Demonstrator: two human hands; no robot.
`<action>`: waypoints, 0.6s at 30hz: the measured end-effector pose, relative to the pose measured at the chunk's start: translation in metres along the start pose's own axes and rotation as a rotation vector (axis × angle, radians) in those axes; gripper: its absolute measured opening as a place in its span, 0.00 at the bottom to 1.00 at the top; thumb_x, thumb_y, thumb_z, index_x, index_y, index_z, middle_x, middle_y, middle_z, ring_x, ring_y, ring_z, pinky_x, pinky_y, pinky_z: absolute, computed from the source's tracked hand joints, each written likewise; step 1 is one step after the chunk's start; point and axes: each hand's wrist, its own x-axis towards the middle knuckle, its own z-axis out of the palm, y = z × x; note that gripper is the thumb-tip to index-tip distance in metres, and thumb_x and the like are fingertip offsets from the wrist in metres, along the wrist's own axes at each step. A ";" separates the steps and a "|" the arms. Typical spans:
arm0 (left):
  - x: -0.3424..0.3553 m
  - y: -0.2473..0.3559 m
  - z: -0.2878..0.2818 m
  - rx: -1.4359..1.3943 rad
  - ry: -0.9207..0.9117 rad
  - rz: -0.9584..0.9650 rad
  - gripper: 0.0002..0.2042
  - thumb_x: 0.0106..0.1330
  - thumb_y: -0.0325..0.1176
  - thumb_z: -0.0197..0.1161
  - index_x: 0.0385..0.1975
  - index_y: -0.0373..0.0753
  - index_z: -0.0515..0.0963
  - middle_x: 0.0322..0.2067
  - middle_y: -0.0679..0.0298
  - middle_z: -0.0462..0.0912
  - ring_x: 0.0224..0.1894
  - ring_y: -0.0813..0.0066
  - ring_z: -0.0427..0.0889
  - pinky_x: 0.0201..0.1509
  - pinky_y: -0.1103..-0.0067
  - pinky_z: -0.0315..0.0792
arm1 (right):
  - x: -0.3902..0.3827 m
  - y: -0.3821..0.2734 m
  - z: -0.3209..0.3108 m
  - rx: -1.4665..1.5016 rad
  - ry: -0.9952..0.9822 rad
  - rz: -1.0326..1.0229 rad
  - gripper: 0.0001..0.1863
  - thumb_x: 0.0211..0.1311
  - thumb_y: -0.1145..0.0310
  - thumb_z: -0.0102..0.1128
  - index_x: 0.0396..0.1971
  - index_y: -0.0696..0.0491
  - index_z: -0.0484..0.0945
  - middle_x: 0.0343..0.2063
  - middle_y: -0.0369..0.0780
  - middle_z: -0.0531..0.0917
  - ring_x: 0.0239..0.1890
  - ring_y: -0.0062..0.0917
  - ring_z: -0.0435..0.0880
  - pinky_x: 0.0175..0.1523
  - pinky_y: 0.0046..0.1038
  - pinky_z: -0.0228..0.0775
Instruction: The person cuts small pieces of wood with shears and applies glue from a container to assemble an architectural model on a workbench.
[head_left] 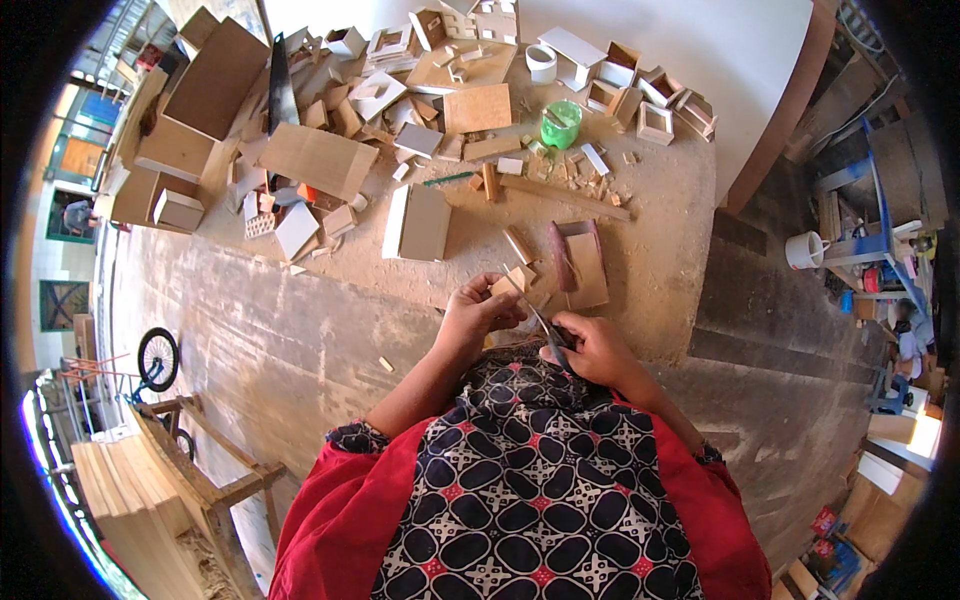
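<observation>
My left hand [478,315] pinches a small pale wood block [508,284] just over the near edge of the littered worktable [668,270]. My right hand [588,348] grips a long thin metal tool [540,325], perhaps a blade, whose narrow end rests against the block. Beyond my hands lie a pinkish wooden tray [590,275], a short wooden bar [518,246] and a white-faced box [418,222]. Farther back are a green plastic tub [560,124] and many scraps.
Panels and small boxes [205,85] are heaped at back left. A bicycle [155,358] and wooden frame [225,490] stand at left. A white board [760,60] borders the table's back right; a cluttered shelf [860,250] and another person [910,350] are at far right.
</observation>
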 end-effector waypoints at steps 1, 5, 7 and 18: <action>-0.001 -0.001 0.000 0.002 -0.001 0.002 0.10 0.62 0.32 0.64 0.40 0.39 0.74 0.27 0.65 0.81 0.29 0.75 0.83 0.33 0.82 0.76 | 0.000 0.002 0.001 0.012 -0.007 -0.003 0.19 0.52 0.59 0.69 0.33 0.58 0.76 0.17 0.32 0.72 0.20 0.12 0.65 0.24 0.21 0.59; -0.002 -0.002 -0.001 0.025 -0.034 0.012 0.10 0.62 0.33 0.63 0.41 0.39 0.73 0.27 0.65 0.81 0.30 0.75 0.83 0.34 0.82 0.76 | -0.002 0.015 0.006 0.024 -0.037 0.048 0.23 0.52 0.53 0.68 0.38 0.57 0.77 0.24 0.48 0.79 0.24 0.33 0.78 0.33 0.32 0.69; -0.003 -0.002 0.000 0.049 -0.047 0.016 0.10 0.63 0.34 0.62 0.41 0.39 0.73 0.27 0.65 0.81 0.30 0.75 0.83 0.34 0.81 0.77 | -0.003 0.007 0.004 -0.009 -0.036 0.072 0.22 0.52 0.54 0.68 0.37 0.57 0.77 0.24 0.48 0.79 0.24 0.35 0.78 0.32 0.32 0.69; -0.007 0.000 0.003 0.102 -0.059 0.037 0.10 0.68 0.41 0.57 0.37 0.40 0.73 0.26 0.65 0.80 0.30 0.76 0.82 0.37 0.80 0.76 | -0.005 0.000 0.005 0.016 0.034 -0.058 0.20 0.52 0.58 0.69 0.29 0.58 0.73 0.15 0.35 0.66 0.20 0.14 0.61 0.23 0.24 0.56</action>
